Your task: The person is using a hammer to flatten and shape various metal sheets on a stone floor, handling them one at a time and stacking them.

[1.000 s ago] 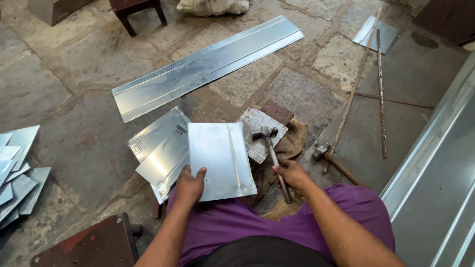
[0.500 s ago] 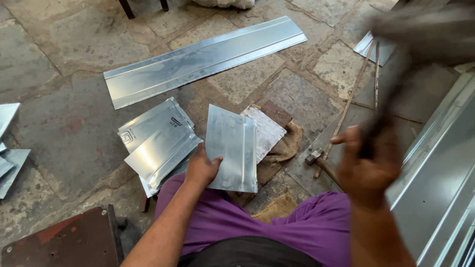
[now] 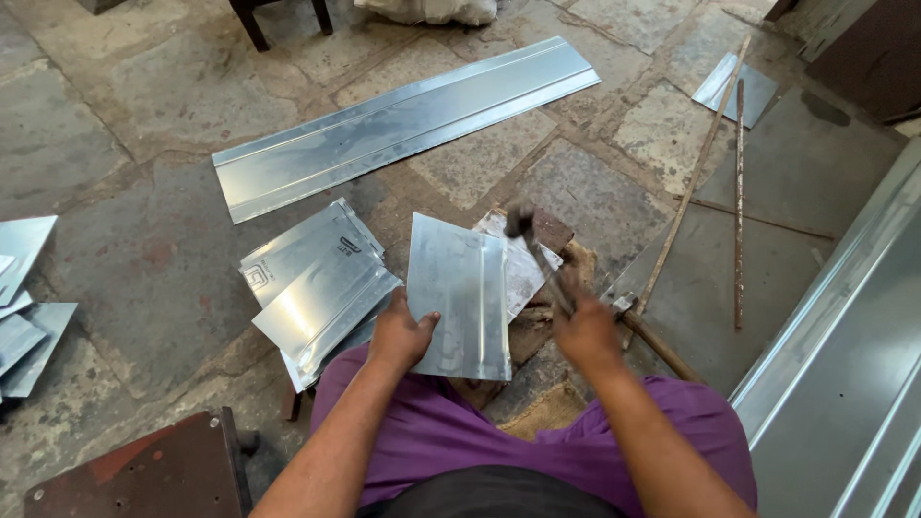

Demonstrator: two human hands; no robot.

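Note:
My left hand grips the near left corner of a small rectangular metal sheet with a folded ridge along its right side. The sheet rests on a block covered with sacking in front of my knees. My right hand is closed around the handle of a hammer. The hammer's head hovers just above the sheet's upper right corner and looks blurred by motion. Under the sheet's right edge lies another small metal piece.
A stack of bent metal sheets lies left of the held sheet. A long metal strip stretches across the stone floor ahead. Thin rods and a second hammer lie to the right, and large sheet panels at far right. More cut pieces sit far left.
My right hand picked up the hammer, swung it up high to the right, and has now brought it down over the sheet's right edge. My left hand kept holding the sheet.

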